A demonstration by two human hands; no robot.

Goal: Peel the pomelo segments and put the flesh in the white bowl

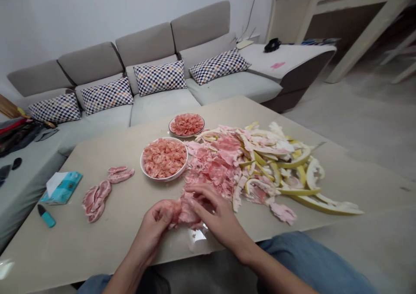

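Observation:
Near the table's front edge, my left hand [158, 219] is closed on a pink pomelo segment [175, 209]. My right hand [214, 211] reaches over from the other side, its thumb and fingers bent against pink membrane [188, 211] at the same segment. Just beyond my hands stands a white bowl [141, 164] heaped with peeled pomelo flesh [165, 157]. A plate [203, 127] behind it carries more flesh. To the left lie pomelo segments [97, 200] in their membrane, with smaller ones [120, 174] beside them.
A wide pile of pink membranes [217, 164] and yellow-green pomelo rind [292, 168] covers the table's right part. On the left are a blue tissue pack [65, 190] and a teal-handled knife [47, 217]. A grey sofa [162, 105] with checked cushions stands behind the table [130, 242].

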